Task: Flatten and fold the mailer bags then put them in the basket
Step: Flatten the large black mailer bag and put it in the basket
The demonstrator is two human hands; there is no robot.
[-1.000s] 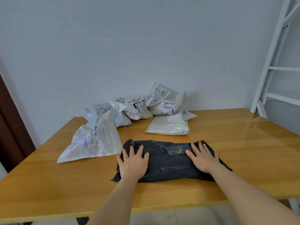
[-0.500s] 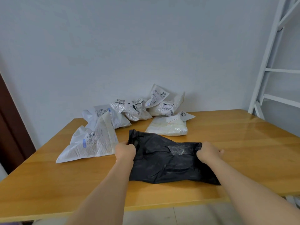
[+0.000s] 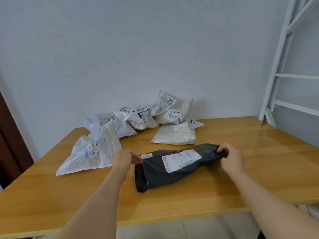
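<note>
Left hand (image 3: 126,158), fingers curled, pinches the left upper edge of the black mailer bag (image 3: 169,167). Right hand (image 3: 230,156) grips the bag's bunched right end, fingers wrapped around the gathered plastic. The bag stretches between the two hands, its upper edge lifted and its lower part resting on the wooden table (image 3: 259,178) near the front edge; its long axis runs roughly from 8 o'clock to 2 o'clock. A white shipping label (image 3: 181,160) faces up on the bag, with a smaller label (image 3: 146,155) just beside the left hand's fingertips.

At 9 to 10 o'clock from the bag lies a large white mailer (image 3: 91,156), crumpled, its near corner flat on the table. At 12 o'clock, near the bag but apart from it, lies a cream padded mailer (image 3: 174,135). Farther back, from 11 to 12 o'clock, a heap of crumpled white mailers (image 3: 146,116) with barcode labels sits against the pale wall (image 3: 138,49). At 2 o'clock, beyond the table's far right corner, stands a white metal frame (image 3: 283,66). A dark brown door edge (image 3: 10,144) shows at 9 o'clock.
</note>
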